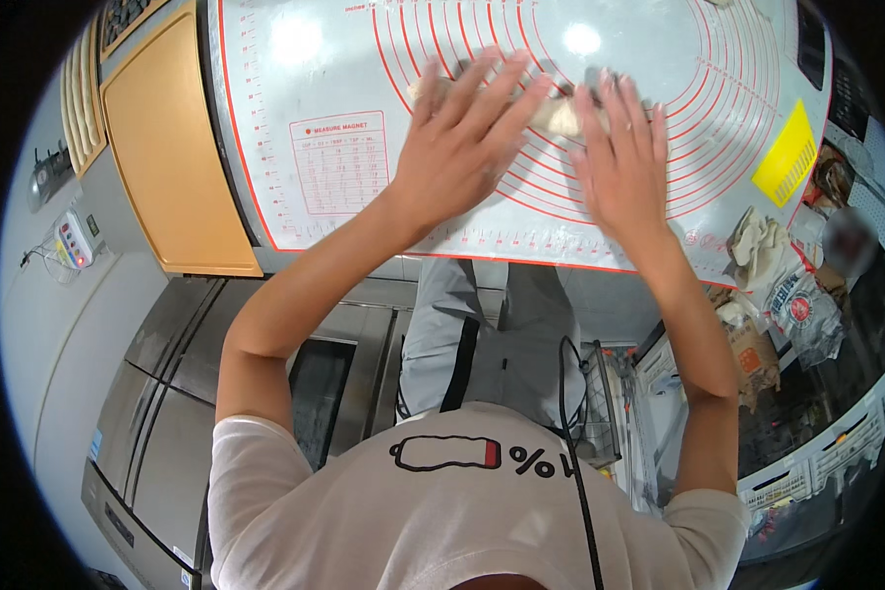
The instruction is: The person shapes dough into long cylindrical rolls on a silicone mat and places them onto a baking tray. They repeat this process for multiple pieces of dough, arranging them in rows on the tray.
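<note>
A strip of pale dough [558, 116] lies on a white baking mat [339, 81] printed with red rings, rulers and a measure table. Spread flat over the dough's left stretch is my left hand [472, 133], palm down with fingers apart. My right hand [623, 147] rests palm down at the right part, its fingers spread and slightly blurred. Between the two hands a short length of dough shows; another bit peeks out at the left fingertips. The rest is hidden under my fingers. Neither hand grips anything.
Left of the mat stands an orange-tan tray [166, 147], with long dough strips [81, 96] on another tray beyond. A yellow scraper [785, 155] lies on the mat's right side. Crumpled cloth [756, 243] and plastic bags [804, 302] crowd the right edge. A black cable [571, 413] hangs before me.
</note>
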The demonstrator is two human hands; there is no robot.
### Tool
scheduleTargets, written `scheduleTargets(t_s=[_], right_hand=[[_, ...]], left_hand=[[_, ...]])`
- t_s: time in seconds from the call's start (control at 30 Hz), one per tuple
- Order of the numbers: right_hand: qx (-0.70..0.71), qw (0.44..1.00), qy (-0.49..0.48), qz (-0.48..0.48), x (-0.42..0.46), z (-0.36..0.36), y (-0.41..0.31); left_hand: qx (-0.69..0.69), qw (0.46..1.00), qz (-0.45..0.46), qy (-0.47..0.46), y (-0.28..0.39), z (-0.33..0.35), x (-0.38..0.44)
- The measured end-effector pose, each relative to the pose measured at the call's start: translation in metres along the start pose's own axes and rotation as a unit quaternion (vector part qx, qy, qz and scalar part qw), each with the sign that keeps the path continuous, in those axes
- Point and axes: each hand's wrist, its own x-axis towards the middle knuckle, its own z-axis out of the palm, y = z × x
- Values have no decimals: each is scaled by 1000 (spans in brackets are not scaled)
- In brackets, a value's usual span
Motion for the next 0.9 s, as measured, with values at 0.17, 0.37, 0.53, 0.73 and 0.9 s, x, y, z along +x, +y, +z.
scheduleTargets(t_s=[0.17, 0.37, 0.53, 0.73, 0.9], right_hand=[[-34, 999, 6, 7, 23, 2, 6], [-4, 999, 39, 4, 8, -2, 14], [-23, 998, -51, -34, -28, 10, -6], [14, 1000, -14, 21, -33, -8, -11], [-5, 999, -33, -9, -13, 0, 3]], left_hand=[[66, 995, 69, -23, -15, 16, 23], [61, 994, 95, 0, -18, 3, 15], [-17, 989, 87, -117, -4, 4, -19], [-34, 997, 70, -27, -12, -7, -19], [-52, 995, 43, -79, -35, -5, -9]])
